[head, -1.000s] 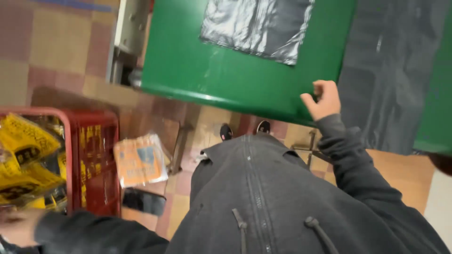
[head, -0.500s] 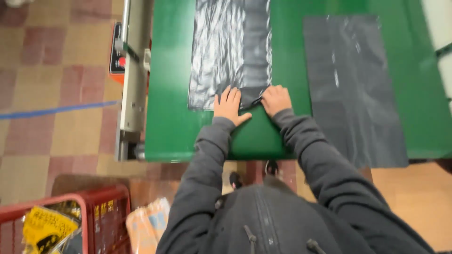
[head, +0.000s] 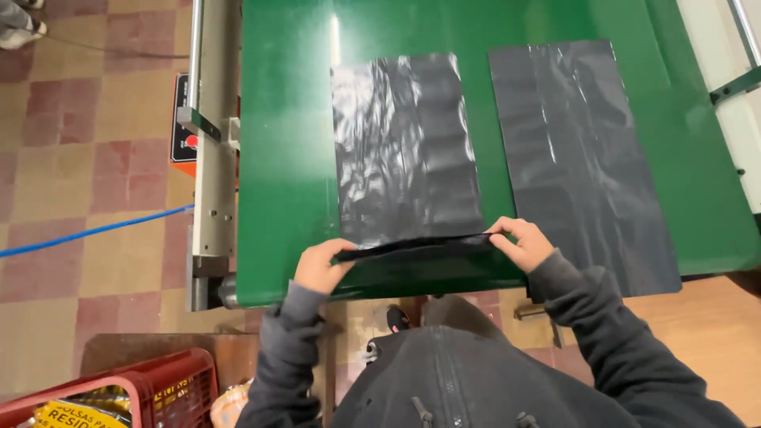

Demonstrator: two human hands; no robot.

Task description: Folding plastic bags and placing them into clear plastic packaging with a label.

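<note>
Green and glossy, the worktop (head: 285, 158) fills most of the view, with a tiled floor (head: 95, 143) off to the left hand's side. Between the two hands lies a black bag (head: 404, 150), flat on the worktop and stretching away from them. Its near edge is pinched up into a low fold (head: 416, 247): the left hand (head: 321, 268) grips the left end with fingers curled closed on the plastic, and the right hand (head: 519, 242) grips the right end between thumb and fingertips, likewise closed on it. Judging by how things lie, the folding has barely started: only a narrow strip at the near edge is lifted or turned, and the rest of the bag is flat and wrinkled, not yet folded.

Just beyond the right hand, a second bag (head: 579, 158) lies flat and apart from the first, untouched, its near corner reaching the worktop's edge.

Left of the left hand a grey metal rail (head: 212, 158) runs along the worktop's side, with a blue cable (head: 87, 231) crossing the floor. Below the left sleeve a red crate (head: 151, 388) is cut off by the picture's edge; its yellow contents are only partly visible. I cannot tell whether the fold holds one layer or several, nor what the fingertips do beneath the plastic. Dark sleeves and a hooded jacket hide the worktop's near underside.
</note>
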